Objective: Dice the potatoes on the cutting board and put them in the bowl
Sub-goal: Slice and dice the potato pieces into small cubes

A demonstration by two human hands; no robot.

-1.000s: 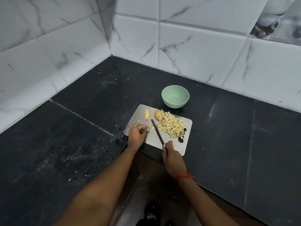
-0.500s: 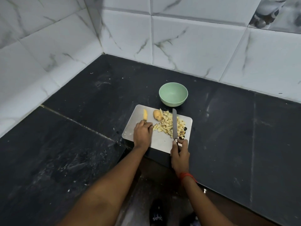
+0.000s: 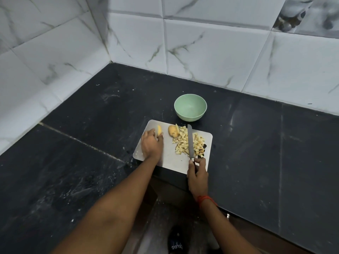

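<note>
**Black stone counter in a marble-tiled corner**

On the scuffed counter point(image 3: 256, 162) lies a pale, round-cornered cutting board point(image 3: 170, 161), with a smooth green bowl point(image 3: 189, 116) just beyond it. The right hand point(image 3: 198, 177) curls round a knife point(image 3: 190, 142), its blade lying lengthwise over the diced potatoes point(image 3: 181, 144) and pointing at the bowl. The left hand point(image 3: 151, 143) has its fingers together, touching a yellow wedge point(image 3: 159, 129); whether they pinch it is unclear.

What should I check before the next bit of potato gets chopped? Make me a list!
1. Long steel knife gripped by the right hand: ok.
2. Left hand away from the blade: ok, it is at the yellow potato slice on the board's left side.
3. Slice properly pinched: cannot tell.
4. Bare space to cut on the grey rectangular cutting board: ok.
5. Round pale green bowl ready: ok, empty, just behind the board.
6. All dicing done: not ok, the brown-skinned potato chunk is uncut.
</note>
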